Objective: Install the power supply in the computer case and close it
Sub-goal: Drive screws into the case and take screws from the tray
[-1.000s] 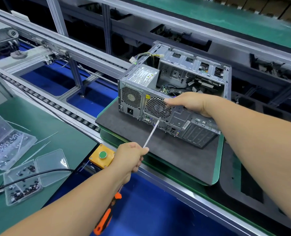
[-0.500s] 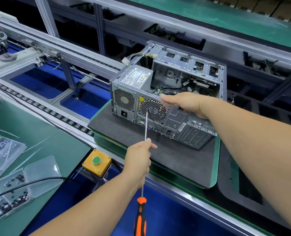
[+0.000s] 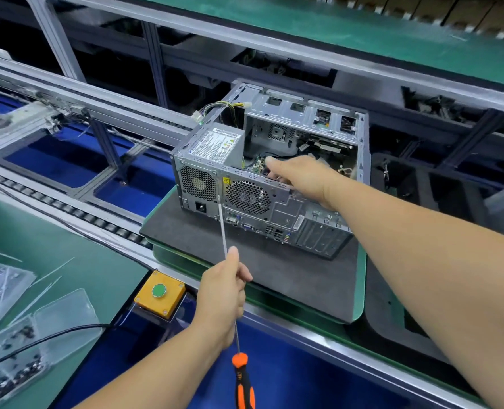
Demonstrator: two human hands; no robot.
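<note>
Gripping the screwdriver by its shaft, the left hand set the tip against the computer case rear — right hand rested open-fingered on the case's upper edge, beyond.

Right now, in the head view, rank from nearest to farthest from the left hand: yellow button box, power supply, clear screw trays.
From the left hand:
1. Yellow button box, just to its left.
2. Power supply, ahead, in the case's left rear corner.
3. Clear screw trays, far left on the green bench.

A roller conveyor runs past a green bench. Beyond stand an aluminium frame and blue floor.
</note>
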